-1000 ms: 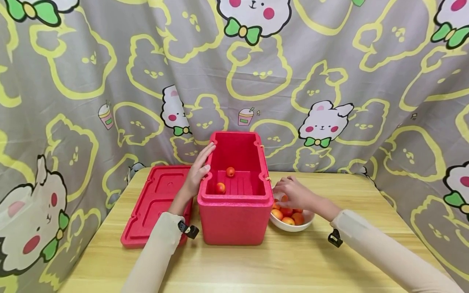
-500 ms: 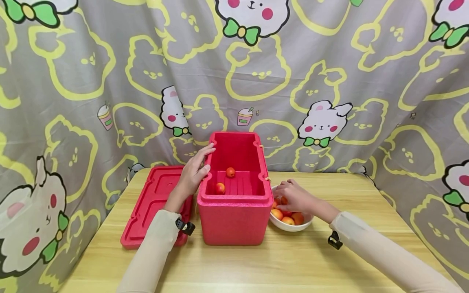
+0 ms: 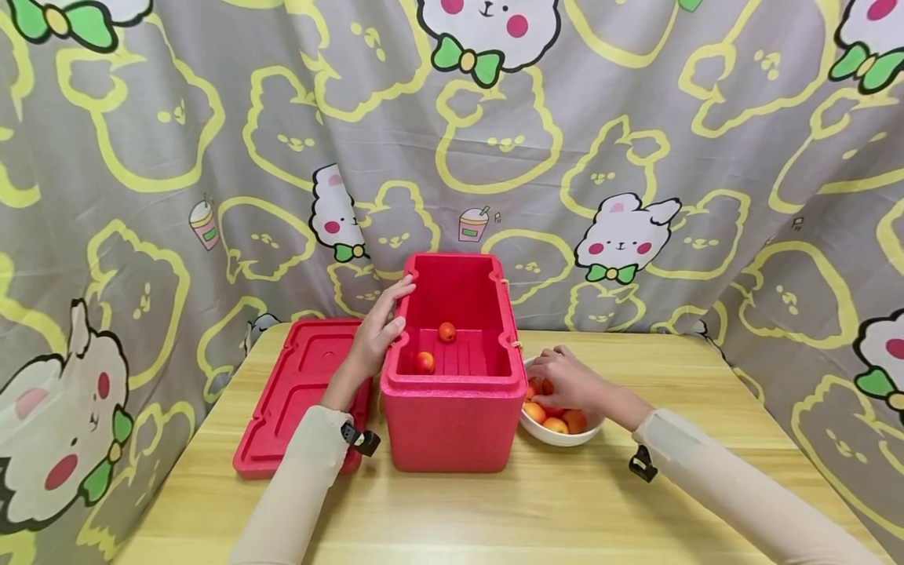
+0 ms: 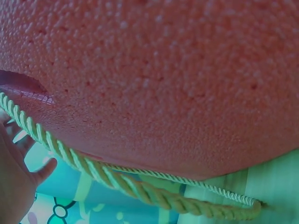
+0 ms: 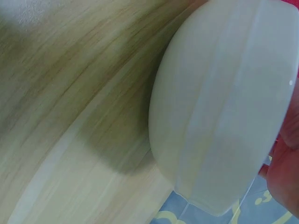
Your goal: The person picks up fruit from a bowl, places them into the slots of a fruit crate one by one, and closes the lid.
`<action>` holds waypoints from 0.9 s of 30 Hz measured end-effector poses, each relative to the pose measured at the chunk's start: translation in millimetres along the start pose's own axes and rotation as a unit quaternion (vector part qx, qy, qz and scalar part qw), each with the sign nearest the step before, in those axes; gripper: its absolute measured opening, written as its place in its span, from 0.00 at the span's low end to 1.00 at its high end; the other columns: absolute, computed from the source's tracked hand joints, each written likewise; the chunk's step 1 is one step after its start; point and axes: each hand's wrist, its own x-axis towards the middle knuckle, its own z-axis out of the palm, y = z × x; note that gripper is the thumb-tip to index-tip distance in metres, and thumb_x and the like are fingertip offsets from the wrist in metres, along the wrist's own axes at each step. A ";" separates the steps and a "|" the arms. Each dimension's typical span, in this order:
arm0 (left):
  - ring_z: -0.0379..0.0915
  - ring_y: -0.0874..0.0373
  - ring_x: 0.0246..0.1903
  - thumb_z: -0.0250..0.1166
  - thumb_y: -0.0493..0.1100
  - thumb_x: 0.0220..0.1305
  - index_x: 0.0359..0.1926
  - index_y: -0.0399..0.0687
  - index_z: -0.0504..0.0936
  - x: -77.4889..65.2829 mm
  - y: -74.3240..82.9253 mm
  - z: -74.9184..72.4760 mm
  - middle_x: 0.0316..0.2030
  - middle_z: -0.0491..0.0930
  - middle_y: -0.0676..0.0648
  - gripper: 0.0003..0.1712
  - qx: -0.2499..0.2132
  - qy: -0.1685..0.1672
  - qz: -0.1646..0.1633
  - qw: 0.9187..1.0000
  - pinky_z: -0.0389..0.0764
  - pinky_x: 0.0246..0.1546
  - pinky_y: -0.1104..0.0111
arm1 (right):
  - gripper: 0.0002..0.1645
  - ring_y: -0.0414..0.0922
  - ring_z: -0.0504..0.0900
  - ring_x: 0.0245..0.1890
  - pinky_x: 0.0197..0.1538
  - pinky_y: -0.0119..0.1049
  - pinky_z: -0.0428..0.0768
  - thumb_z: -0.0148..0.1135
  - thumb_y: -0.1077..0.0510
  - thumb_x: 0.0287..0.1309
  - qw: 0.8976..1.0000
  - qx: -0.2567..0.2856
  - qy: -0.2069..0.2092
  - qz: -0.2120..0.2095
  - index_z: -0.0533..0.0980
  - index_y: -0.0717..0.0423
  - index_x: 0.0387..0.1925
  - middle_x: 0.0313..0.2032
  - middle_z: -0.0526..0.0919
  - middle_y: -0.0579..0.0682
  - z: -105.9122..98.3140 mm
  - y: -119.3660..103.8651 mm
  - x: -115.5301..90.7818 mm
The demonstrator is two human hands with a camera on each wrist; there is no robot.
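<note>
A deep red foam box (image 3: 452, 428) stands uncovered mid-table. On its floor lie two small red-orange fruits, the farther fruit (image 3: 447, 332) and the nearer fruit (image 3: 424, 362). My left hand (image 3: 372, 341) rests along the box's left rim, fingers nearly straight. In the left wrist view, a twisted rope (image 4: 117, 179) hangs along the box wall near that hand. Right of the box, a white bowl (image 3: 565, 439) holds several similar fruits (image 3: 555, 424). My right hand (image 3: 568, 378) reaches into the bowl, fingers bent down among the fruits. I cannot tell whether it grips one.
The box's red lid (image 3: 300, 392) lies flat on the wooden table (image 3: 452, 522), left of the box and under my left forearm. A patterned curtain (image 3: 508, 173) hangs close behind the table and along both sides.
My right hand has shifted slightly over the bowl and its fingers sit lower among the fruits. The farther fruit in the box has rolled slightly right. My left hand stays at the rim.
</note>
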 end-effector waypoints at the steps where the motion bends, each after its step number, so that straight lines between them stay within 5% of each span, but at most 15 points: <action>1: 0.55 0.46 0.77 0.49 0.46 0.65 0.72 0.36 0.67 -0.2 -0.9 0.7 0.77 0.60 0.42 0.36 -0.007 0.001 0.000 1.000 0.58 0.73 0.39 | 0.19 0.44 0.75 0.40 0.48 0.45 0.67 0.78 0.54 0.48 1.000 0.000 -0.002 0.001 0.87 0.52 0.44 0.37 0.88 0.43 0.6 -0.3 0.2; 27: 0.53 0.45 0.77 0.49 0.43 0.64 0.72 0.37 0.66 -1.3 -4.7 6.1 0.77 0.58 0.37 0.35 -0.067 0.013 0.002 0.998 0.59 0.74 0.43 | 0.15 0.42 0.74 0.35 0.48 0.50 0.70 0.78 0.55 0.43 0.999 -0.018 0.038 0.008 0.83 0.49 0.35 0.30 0.84 0.43 2.1 -1.5 2.2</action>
